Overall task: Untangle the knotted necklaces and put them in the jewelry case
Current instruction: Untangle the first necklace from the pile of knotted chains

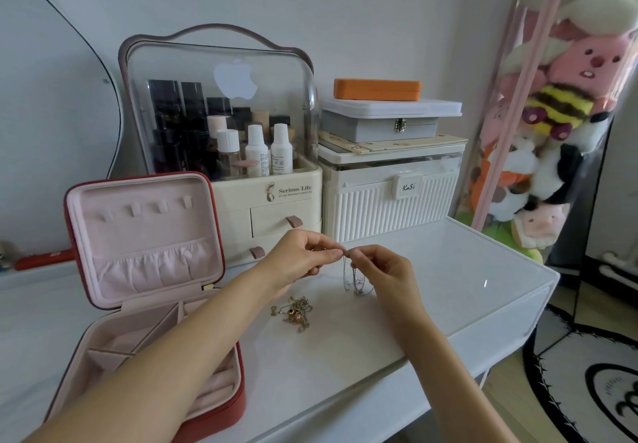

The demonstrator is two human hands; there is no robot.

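Your left hand point(303, 259) and right hand point(383, 270) meet fingertip to fingertip, both pinching the top of the silver chain point(355, 278) at what looks like its clasp or a knot; too small to tell which. The chain hangs straight down from the pinch, its lower loops pooled on the white tabletop point(448, 270) just beneath. Something gold-toned glints inside your left fingers; whether that is a second strand, you cannot say. Below and nearer you than the grip lies the gold tangle point(293, 311), beads and charms bunched, apart from the silver one. Further left of the grip, the red jewelry case point(145, 270) stands open, lid up, hooks bare, compartments partly blocked by your left forearm. Risks, as judged: pulling the two pinches apart would likely tighten a knot rather than free it; the dangling loops could drag into the gold heap and snag afresh; a slipped pinch drops the clasp into the pooled links.
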